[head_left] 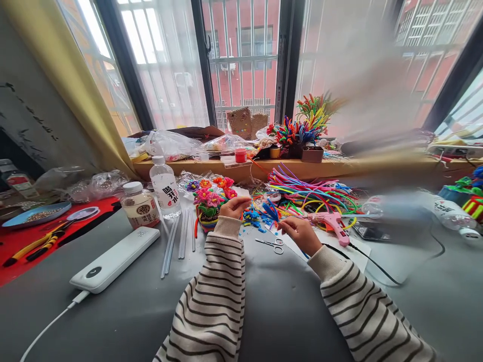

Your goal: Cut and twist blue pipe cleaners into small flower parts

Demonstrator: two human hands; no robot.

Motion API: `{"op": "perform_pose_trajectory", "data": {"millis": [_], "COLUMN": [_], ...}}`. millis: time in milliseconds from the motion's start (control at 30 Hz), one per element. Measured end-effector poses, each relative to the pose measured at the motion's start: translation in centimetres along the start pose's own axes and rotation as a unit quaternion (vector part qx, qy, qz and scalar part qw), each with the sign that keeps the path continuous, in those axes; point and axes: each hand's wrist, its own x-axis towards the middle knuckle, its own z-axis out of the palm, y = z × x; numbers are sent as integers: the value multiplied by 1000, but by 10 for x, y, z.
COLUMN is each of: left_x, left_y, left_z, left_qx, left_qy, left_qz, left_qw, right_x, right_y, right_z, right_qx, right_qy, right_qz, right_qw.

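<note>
My left hand (234, 206) is closed in a pinch just right of a small pot of pink and orange pipe-cleaner flowers (210, 199). My right hand (300, 233) is closed too, fingers curled near blue pipe-cleaner pieces (260, 215) lying between the two hands. What each hand pinches is too small to make out. Small scissors (274, 245) lie on the grey table (151, 311) between my wrists. A pink glue gun (332, 222) rests just right of my right hand.
A heap of coloured pipe cleaners (313, 193) lies behind the hands. Glue sticks (180, 240), a white power bank (115, 259), two bottles (165, 187) and yellow pliers (35, 246) sit to the left. A cluttered windowsill (339, 168) runs along the back.
</note>
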Motion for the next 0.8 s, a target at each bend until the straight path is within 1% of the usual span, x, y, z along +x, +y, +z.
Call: {"op": "perform_pose_trajectory", "data": {"millis": [67,133,167,233,300,367,433,500,567,633,667,733,800], "left_x": [1,-1,-3,-8,-15,-20,-24,-25,-25,-25,-26,-28,-31], "left_y": [-2,-4,-5,-4,-2,1,4,6,8,10,11,13,15], "left_z": [0,5,10,21,31,38,42,43,43,43,43,44,45], "left_qx": [10,23,24,-4,-56,-100,-131,-156,-188,-215,-219,-206,-187], "left_qy": [10,-9,-27,-69,-113,-154,-180,-175,-147,-130,-133,-159,-192], "left_qz": [29,64,68,33,-32,-81,-108,-130,-162,-198,-215,-237,-245], "left_qw": [999,998,997,997,991,980,969,963,958,947,942,936,932], "right_x": [0,1,2,2,2,1,0,-1,-1,0,1,2,3], "right_y": [-3,-7,-8,-11,-14,-16,-17,-16,-13,-10,-8,-7,-7], "right_z": [-1,2,4,10,17,23,27,25,19,10,6,0,-1], "right_qx": [93,182,220,278,308,311,296,268,231,199,194,208,220], "right_qy": [15,25,28,36,40,33,20,11,14,51,80,118,120], "right_qz": [41,70,80,92,99,101,101,101,100,99,104,101,80], "right_qw": [995,981,972,955,945,944,950,958,968,974,972,966,965]}}
